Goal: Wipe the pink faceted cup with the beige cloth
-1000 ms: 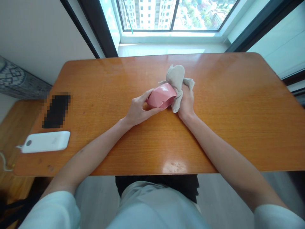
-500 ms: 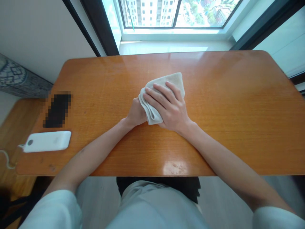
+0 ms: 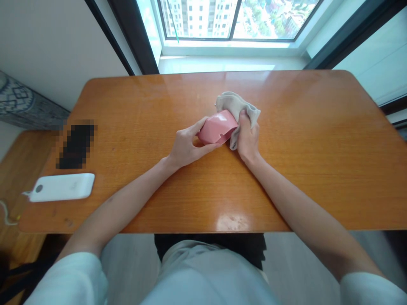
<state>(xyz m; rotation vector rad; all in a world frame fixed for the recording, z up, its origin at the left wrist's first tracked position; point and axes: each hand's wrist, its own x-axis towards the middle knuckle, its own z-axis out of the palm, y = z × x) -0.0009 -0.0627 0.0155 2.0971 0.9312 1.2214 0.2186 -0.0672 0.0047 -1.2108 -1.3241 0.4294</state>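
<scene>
On the glossy orange wooden worktop (image 3: 302, 169), a white rounded rectangular case (image 3: 60, 187) lies just beside a pixelated black slab (image 3: 76, 146), both well left of the hands. The left hand (image 3: 186, 148) grips a tilted pink faceted bowl (image 3: 218, 127), which touches a crumpled beige cloth (image 3: 237, 103) clamped in the right hand (image 3: 248, 137), close beside it.

The orange-varnished wooden table (image 3: 295, 140) stands below a window (image 3: 229, 21) overlooking high-rise buildings, and carries, at its left end, a pixelated dark rectangular object (image 3: 76, 146) just above a white rounded device (image 3: 62, 187), whose thin cable (image 3: 4, 210) trails off the table edge.
</scene>
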